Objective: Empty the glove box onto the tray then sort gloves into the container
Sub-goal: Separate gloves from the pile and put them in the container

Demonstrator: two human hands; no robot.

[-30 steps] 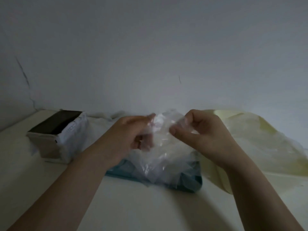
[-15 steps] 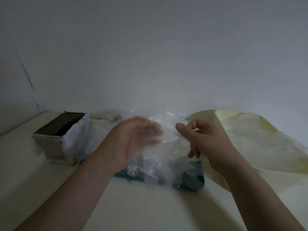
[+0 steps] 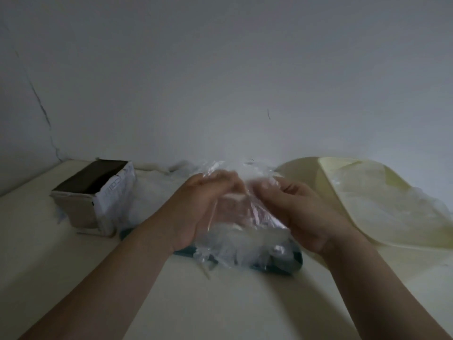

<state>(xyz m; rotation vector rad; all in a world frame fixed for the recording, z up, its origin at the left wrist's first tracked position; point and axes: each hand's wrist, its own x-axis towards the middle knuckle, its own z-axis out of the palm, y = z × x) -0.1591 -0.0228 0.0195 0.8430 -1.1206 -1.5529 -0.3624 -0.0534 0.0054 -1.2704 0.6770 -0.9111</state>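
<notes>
Both hands are gripping one clear glove above the pile on the teal tray; your left hand and right hand are curling their fingers into the film. You are probably sorting, since the glove box at left is looking empty. Next, you are needing to carry this glove right, into the pale container.

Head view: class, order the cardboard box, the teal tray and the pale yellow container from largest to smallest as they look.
Largest: pale yellow container.
Then cardboard box and teal tray: these cannot be ranked, since clear gloves cover most of the tray.
</notes>
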